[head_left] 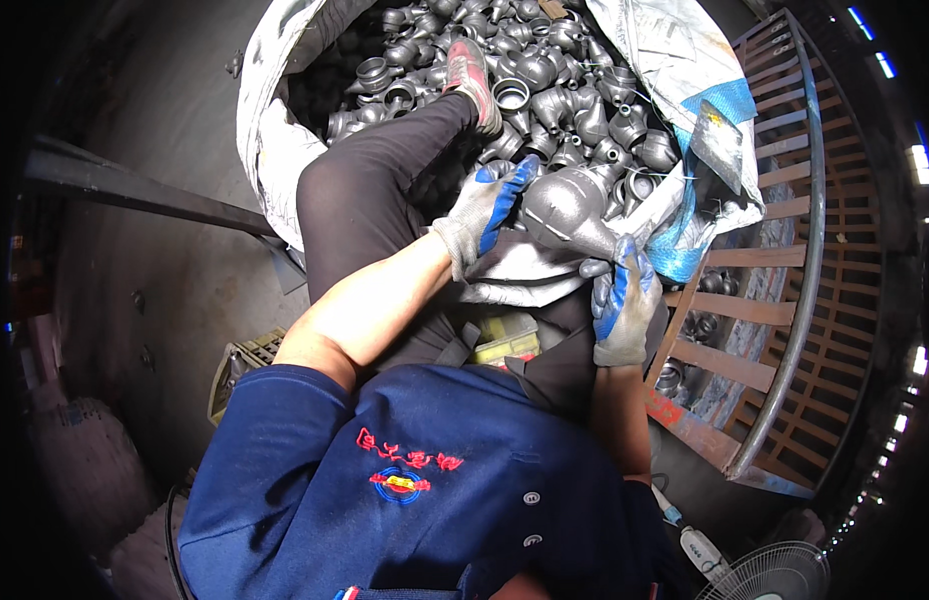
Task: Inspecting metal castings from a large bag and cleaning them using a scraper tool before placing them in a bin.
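Note:
A bulbous grey metal casting (567, 208) with a narrow neck is held over the near rim of a white woven sack (545, 262). My right hand (626, 298), in a grey glove with blue-coated fingers, is closed around the neck end. Just left of the round body is my left hand (493, 208), gloved alike, its fingers stretched out with the palm side towards the casting. Whether those fingertips touch it, I cannot tell. Many similar grey castings (535, 70) of mixed shapes fill the sack, several with open round mouths.
My leg reaches into the sack, a red and grey shoe (468, 72) resting on the castings. A rusty barred metal crate (775, 314) stands at right. A metal bar (150, 187) runs along the left. Yellow boxes (507, 337) sit beneath me, a fan (780, 572) at lower right.

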Demonstrator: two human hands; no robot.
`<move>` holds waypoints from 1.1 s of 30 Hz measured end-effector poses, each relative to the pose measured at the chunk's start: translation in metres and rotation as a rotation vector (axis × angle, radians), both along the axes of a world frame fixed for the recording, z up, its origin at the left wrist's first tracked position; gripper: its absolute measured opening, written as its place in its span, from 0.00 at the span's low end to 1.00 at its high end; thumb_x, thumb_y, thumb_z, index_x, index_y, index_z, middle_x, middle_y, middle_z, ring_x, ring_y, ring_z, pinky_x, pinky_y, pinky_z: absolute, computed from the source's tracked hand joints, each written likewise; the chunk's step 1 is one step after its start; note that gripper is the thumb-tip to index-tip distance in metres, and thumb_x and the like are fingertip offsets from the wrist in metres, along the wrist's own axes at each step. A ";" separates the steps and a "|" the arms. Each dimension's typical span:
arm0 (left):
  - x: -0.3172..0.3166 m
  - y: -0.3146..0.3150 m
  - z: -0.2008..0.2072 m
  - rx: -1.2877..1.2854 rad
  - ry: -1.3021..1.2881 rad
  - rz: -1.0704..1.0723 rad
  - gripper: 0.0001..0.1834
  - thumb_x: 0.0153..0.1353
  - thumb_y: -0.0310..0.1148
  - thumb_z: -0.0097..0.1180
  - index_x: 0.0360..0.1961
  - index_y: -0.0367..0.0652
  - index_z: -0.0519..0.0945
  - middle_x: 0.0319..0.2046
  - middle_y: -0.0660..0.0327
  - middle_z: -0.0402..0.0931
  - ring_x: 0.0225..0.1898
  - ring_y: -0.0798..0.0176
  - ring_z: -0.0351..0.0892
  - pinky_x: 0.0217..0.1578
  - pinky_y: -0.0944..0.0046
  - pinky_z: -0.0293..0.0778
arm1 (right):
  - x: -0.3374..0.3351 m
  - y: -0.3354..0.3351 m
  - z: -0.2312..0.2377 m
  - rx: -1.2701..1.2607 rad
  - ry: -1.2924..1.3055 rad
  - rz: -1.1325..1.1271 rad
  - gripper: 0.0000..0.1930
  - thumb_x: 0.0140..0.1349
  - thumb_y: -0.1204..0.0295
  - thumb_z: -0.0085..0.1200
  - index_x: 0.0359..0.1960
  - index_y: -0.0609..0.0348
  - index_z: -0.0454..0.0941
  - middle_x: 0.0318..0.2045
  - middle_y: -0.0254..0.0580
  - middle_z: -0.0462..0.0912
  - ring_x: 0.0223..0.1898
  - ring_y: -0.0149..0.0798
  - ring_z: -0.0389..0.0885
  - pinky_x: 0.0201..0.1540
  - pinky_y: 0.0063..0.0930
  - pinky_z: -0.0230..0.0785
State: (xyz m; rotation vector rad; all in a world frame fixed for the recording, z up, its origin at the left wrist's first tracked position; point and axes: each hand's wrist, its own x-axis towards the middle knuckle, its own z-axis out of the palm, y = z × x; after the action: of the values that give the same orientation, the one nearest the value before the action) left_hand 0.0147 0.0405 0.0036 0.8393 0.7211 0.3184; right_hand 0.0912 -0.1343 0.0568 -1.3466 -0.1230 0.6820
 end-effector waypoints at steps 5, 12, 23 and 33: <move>-0.001 -0.003 0.011 0.057 0.061 -0.029 0.14 0.57 0.44 0.55 0.33 0.45 0.77 0.25 0.68 0.73 0.23 0.77 0.70 0.22 0.74 0.67 | 0.009 0.002 -0.003 0.061 0.090 -0.042 0.09 0.62 0.69 0.47 0.39 0.61 0.72 0.18 0.37 0.76 0.11 0.21 0.62 0.12 0.11 0.49; 0.000 -0.001 0.009 0.138 0.100 -0.004 0.16 0.56 0.47 0.55 0.31 0.44 0.77 0.21 0.69 0.71 0.20 0.78 0.67 0.19 0.75 0.65 | 0.008 0.002 -0.015 0.112 0.022 -0.011 0.09 0.61 0.70 0.47 0.39 0.60 0.72 0.20 0.37 0.76 0.11 0.20 0.62 0.12 0.11 0.49; -0.005 0.002 0.012 0.342 0.162 -0.230 0.22 0.63 0.51 0.42 0.34 0.43 0.75 0.18 0.69 0.67 0.17 0.77 0.64 0.18 0.74 0.61 | 0.020 0.002 -0.001 -0.025 -0.025 -0.114 0.09 0.57 0.69 0.54 0.35 0.60 0.73 0.13 0.33 0.72 0.07 0.22 0.60 0.10 0.14 0.48; -0.006 0.003 0.004 0.124 0.131 -0.190 0.26 0.60 0.57 0.42 0.33 0.43 0.76 0.14 0.62 0.68 0.15 0.71 0.68 0.15 0.67 0.63 | 0.016 0.010 0.014 0.047 -0.067 -0.027 0.11 0.57 0.75 0.52 0.42 0.64 0.73 0.18 0.26 0.72 0.10 0.17 0.60 0.10 0.12 0.47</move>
State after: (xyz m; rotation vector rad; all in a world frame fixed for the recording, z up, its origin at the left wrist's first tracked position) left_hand 0.0084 0.0438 0.0072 1.0459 0.7420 0.1393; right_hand 0.1074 -0.1240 0.0704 -1.3246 -0.1731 0.6081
